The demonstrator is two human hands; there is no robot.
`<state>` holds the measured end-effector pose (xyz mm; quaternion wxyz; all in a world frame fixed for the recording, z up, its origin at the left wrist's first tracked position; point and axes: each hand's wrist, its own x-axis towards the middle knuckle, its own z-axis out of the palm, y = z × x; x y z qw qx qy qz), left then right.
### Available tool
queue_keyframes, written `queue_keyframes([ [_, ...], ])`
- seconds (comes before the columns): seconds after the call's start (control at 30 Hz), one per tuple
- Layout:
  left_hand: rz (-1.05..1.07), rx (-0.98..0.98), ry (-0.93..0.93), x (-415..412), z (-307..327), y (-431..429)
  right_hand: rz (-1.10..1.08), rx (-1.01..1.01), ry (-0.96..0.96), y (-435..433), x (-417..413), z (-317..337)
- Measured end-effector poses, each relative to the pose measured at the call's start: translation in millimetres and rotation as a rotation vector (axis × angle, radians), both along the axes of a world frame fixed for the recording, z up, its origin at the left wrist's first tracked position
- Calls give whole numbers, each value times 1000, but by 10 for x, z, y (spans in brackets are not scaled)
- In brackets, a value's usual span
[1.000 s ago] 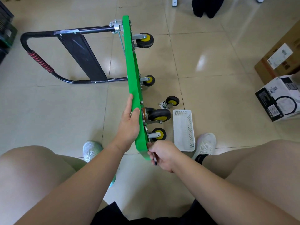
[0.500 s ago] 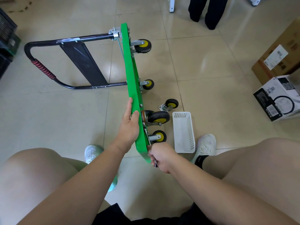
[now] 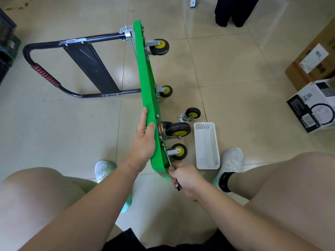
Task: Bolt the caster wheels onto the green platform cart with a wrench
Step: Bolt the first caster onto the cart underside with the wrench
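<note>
Left hand (image 3: 145, 142) grips the upended green cart (image 3: 145, 84) mid-frame — right hand (image 3: 184, 176), just below, clutches a wrench (image 3: 178, 186).

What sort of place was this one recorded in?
Likely a storeroom or office back room rather than a workshop: a glossy tiled floor, a cardboard box and a printed carton set down at right, and the cart being worked on directly on the tiles.

A wide-angle camera, worn on the head, is looking forward and down at the tiled floor (image 3: 235, 87). It is sitting close, framing the green cart (image 3: 146, 84) stretching toward 12 o'clock.
</note>
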<state>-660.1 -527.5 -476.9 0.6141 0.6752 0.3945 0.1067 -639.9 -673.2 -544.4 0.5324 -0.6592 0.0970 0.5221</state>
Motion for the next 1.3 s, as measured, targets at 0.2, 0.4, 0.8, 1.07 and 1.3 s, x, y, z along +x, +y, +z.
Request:
queue_keyframes([
  [0.2,-10,11,6,-7,15,-18,9,-5,19,33,-36,-42],
  [0.4,9,-10,1,2,20,-30,96,-64,-168,-42,12,-180],
  [0.8,-3,-34,-4,8,16,-29,195,-70,-213,-84,113,-252],
  [1.07,-4,-57,-3,2,16,-25,236,10,-178,-100,95,-259],
  [1.3,8,-37,7,-11,35,-28,197,21,-109,-176,157,-180],
])
